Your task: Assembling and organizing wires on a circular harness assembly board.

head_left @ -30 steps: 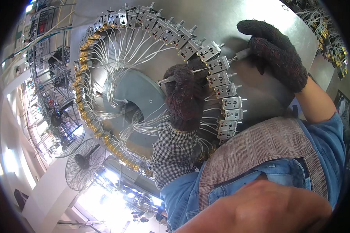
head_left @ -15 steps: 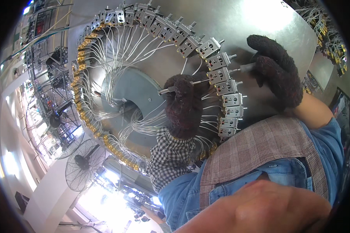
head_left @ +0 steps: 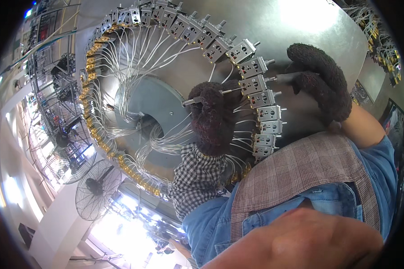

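Note:
My left hand (head_left: 211, 121), in a dark knitted glove with a checked sleeve, is closed around a slim metal tool (head_left: 194, 102). The tool's thin shaft reaches right to a small silver metal box (head_left: 254, 84) with a threaded spindle and white wires. On the box's other side my right hand (head_left: 321, 80), gloved alike, pinches a short grey cylinder (head_left: 284, 78) that lines up with the spindle. Its upper fingers are curled above, apart from the cylinder. Glove fabric hides the full grip of both hands.
Similar boxes (head_left: 191, 30) form an arc on a round metal table (head_left: 296, 27). Brass-coloured terminals (head_left: 90, 76) continue the ring on the left, and white wires (head_left: 130, 96) run to a grey central disc (head_left: 164, 96). A wire-guard fan (head_left: 96, 188) stands lower left; more wired parts (head_left: 381, 49) lie upper right.
The grey cylinder in my right hand has come closer to the box's spindle, and the right fingers have shifted slightly. My left hand keeps its hold on the tool.

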Tool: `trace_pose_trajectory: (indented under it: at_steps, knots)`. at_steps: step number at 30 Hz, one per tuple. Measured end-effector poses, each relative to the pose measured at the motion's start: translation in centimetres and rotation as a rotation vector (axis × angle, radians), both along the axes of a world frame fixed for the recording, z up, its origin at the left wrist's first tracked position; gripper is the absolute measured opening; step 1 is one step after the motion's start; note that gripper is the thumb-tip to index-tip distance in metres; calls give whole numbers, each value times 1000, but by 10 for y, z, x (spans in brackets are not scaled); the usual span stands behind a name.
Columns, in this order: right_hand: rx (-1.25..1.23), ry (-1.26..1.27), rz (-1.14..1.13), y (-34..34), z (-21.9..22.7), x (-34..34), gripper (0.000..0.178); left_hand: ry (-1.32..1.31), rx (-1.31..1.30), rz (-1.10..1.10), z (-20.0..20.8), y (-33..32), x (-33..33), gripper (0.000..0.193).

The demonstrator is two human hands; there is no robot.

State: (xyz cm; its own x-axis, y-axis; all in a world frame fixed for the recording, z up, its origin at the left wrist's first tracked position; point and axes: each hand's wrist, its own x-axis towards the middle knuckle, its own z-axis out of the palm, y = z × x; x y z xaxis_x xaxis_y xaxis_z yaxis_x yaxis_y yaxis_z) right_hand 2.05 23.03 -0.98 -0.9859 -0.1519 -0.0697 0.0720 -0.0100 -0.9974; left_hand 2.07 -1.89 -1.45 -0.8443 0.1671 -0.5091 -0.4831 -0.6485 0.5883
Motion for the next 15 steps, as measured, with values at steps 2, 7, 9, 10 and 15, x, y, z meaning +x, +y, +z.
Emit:
trace_pose_trajectory:
  at_steps: [2,7,9,10,15]
  knots:
    - [-3,-42,17,3,4,-1,36,-19,-16,-16,0,0,1,19]
    - [-48,-422,37,4,9,-5,35,-2,-114,-47,3,1,1,23]
    - [1,-88,-29,-1,6,-9,34,21,-149,-51,4,2,0,24]
    - [2,-79,-53,1,7,-10,34,10,-164,-61,5,3,0,24]
    - [67,-185,3,1,10,-9,34,12,-139,-11,3,4,3,28]
